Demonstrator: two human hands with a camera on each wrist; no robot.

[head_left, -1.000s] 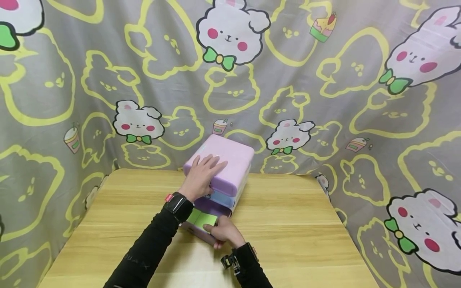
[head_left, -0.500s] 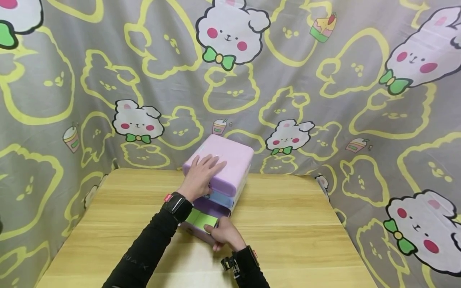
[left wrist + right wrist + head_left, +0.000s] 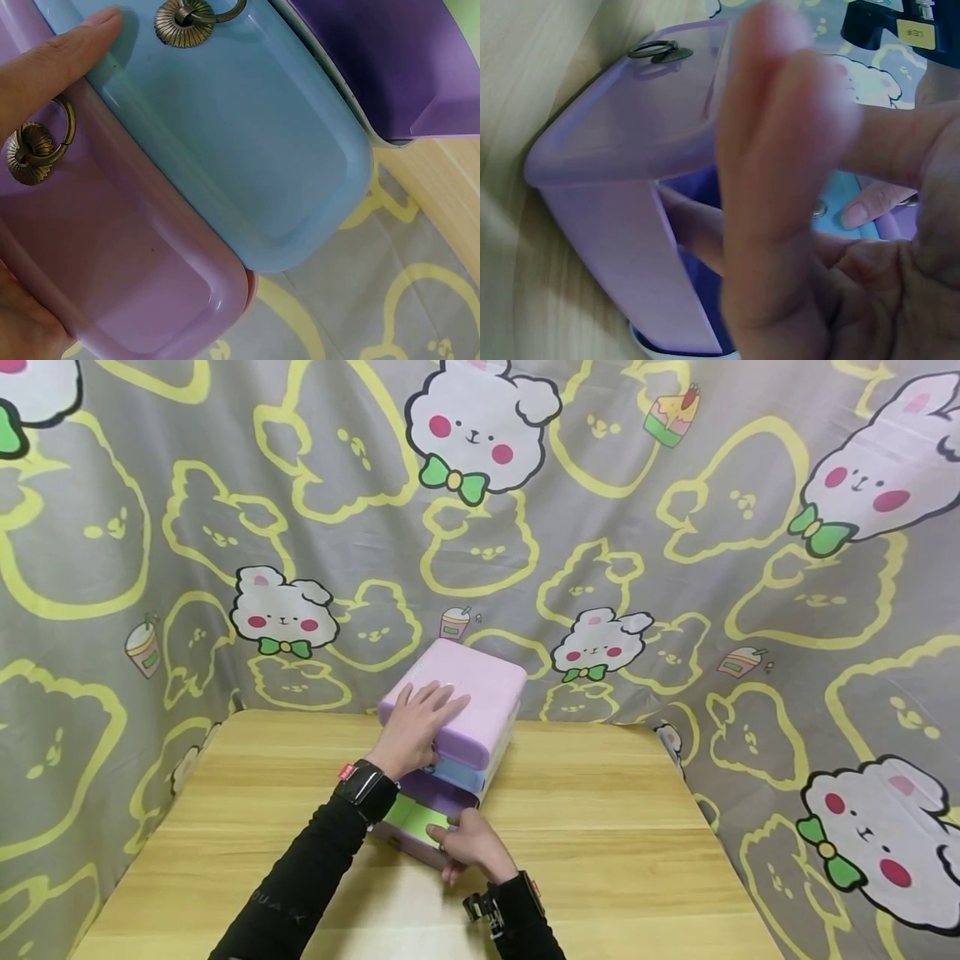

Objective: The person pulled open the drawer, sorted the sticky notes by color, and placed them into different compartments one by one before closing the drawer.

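Note:
A small drawer cabinet with a pale pink-purple top stands at the middle of the table. My left hand rests on its top with fingers spread. The left thumb bends over the front onto the blue drawer. The bottom purple drawer is pulled out. Flat light-green pieces lie inside it. My right hand is at that drawer's right front corner, thumb over the green, one finger inside the drawer and others outside. I cannot tell whether it pinches anything.
A wood-grain table carries the cabinet. Grey cartoon-print cloth hangs behind it and at both sides. Brass ring pulls stick out from the drawer fronts. Straps with small devices circle both wrists.
The nearer green piece sits a little lower in the open drawer, and my right thumb has shifted slightly with it. My left hand stays in place on the cabinet top.

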